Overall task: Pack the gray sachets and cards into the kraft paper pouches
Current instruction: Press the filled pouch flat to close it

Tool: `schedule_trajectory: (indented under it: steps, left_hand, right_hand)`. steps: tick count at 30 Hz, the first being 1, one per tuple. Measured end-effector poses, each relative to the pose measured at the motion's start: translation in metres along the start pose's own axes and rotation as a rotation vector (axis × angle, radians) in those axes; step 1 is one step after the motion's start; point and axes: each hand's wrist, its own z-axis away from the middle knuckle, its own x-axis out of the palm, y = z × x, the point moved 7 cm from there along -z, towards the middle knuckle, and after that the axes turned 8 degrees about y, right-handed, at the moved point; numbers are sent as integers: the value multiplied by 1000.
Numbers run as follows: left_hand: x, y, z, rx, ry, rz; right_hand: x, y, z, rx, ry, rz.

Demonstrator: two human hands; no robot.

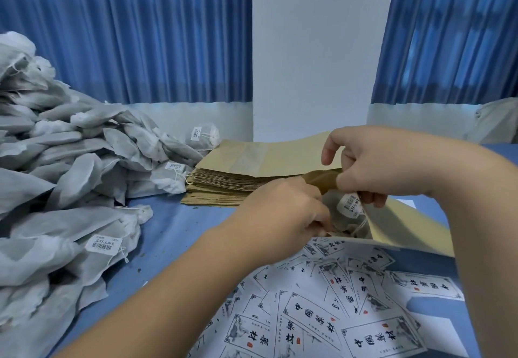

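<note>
- While the right hand (372, 167) pinches the upper lip of an open kraft pouch (398, 226) and lifts it, the left hand (283, 217) pushes a gray sachet (340, 214) into the mouth.
- Fingers of the right hand are closed on the paper edge; the fingers of the left hand are curled at the mouth, but how they grip the sachet is partly hidden.
- This sachet is half inside the pouch, with its white barcode label (350, 205) and string visible at the opening.
- I judge that the step in hand is the filling of one pouch with sachets; no card is seen inside it.
- More sachets wait in a big heap (56, 167) on the left of the blue table (173, 228), and flat pouches lie in a stack (224, 186) behind the hands.
- Printed cards (322, 315) are spread just before the pouch.
- Next move probably needs the left hand to let go inside and then take one card, while the mouth is kept open.
</note>
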Motion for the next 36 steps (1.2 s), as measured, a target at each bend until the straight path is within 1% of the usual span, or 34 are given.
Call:
schedule_trajectory:
  steps: [3, 6, 8, 11, 15, 16, 19, 22, 25, 29, 33, 34, 36]
  left_hand:
    - [2, 1, 0, -35, -35, -47]
    - [4, 9, -2, 14, 10, -184]
    - [3, 15, -3, 31, 87, -256]
    - [-4, 22, -2, 27, 228, -284]
    - [-15, 23, 1, -10, 436, -203]
    - [-17, 23, 0, -18, 468, -191]
    - [-11, 21, -1, -97, 424, -105]
    - [9, 23, -1, -165, 282, -32]
    - [33, 38, 1, -124, 170, -50]
    - [53, 52, 6, -46, 106, -102]
    - [61, 56, 9, -11, 79, -128]
    - [63, 58, 10, 11, 71, -121]
    - [65, 62, 11, 37, 55, -88]
  right_hand:
    - [3, -6, 5, -13, -41, 41]
    - [5, -11, 9, -17, -59, 77]
    - [7, -13, 12, -6, -70, 119]
    - [5, -13, 19, 12, -48, 156]
    - [-5, -10, 38, -55, 83, 238]
    - [-6, -8, 45, -74, 120, 229]
    - [-9, 4, 71, -94, 250, 107]
    - [-6, 15, 98, -127, 376, 48]
    - [6, 23, 121, -183, 450, 64]
    - [34, 38, 152, -246, 404, 107]
    - [61, 75, 180, -115, 286, 232]
    - [62, 83, 185, -84, 285, 225]
    - [59, 90, 191, -52, 332, 132]
